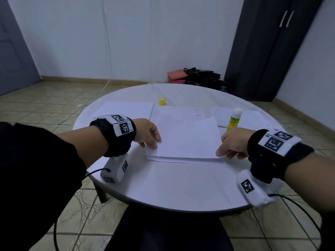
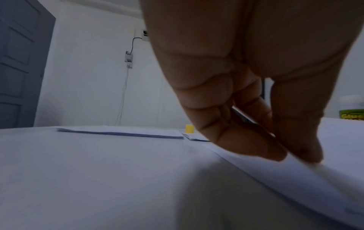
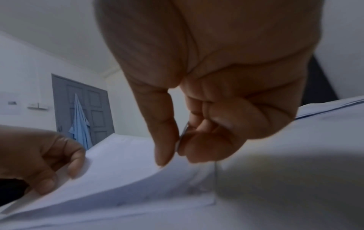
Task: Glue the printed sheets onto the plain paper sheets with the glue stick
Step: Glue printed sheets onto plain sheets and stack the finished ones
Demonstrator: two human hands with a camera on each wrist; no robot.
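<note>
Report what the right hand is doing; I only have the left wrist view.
Observer: The right hand pinches the top sheet at its near right corner, thumb against curled fingers.
Operator: Say how that sheet lies.
Observer: Its far right corner is raised, while its near edge sits close over the lower sheet.
Operator: Place the glue stick for me.
Observer: The glue stick stands upright just beyond the right hand, with more sheets behind it.
</note>
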